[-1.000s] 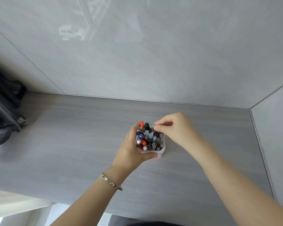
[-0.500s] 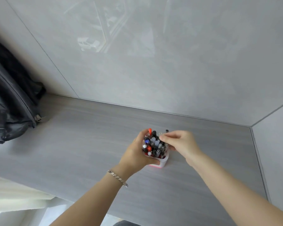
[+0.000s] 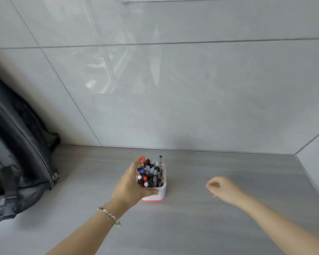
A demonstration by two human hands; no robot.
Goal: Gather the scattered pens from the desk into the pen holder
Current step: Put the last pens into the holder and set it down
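Note:
A white square pen holder point(image 3: 162, 192) with a pink base stands upright on the grey desk point(image 3: 191, 218) near the back wall. It is packed with several pens point(image 3: 151, 173) with black, red, blue and clear caps, their ends sticking up above the rim. My left hand point(image 3: 129, 184) wraps around the holder's left side, thumb across its front. My right hand point(image 3: 223, 189) hovers to the right of the holder, apart from it, fingers loosely curled with nothing in them. I see no loose pens on the desk.
A dark grey backpack point(image 3: 17, 153) leans against the wall at the left end of the desk. Glossy grey wall tiles point(image 3: 173, 89) rise behind the desk, and a side wall point(image 3: 317, 162) closes the right end.
My right hand has left the pens at the top of the holder and drawn away to the right, empty. The view has tilted upward. My left hand still grips the holder.

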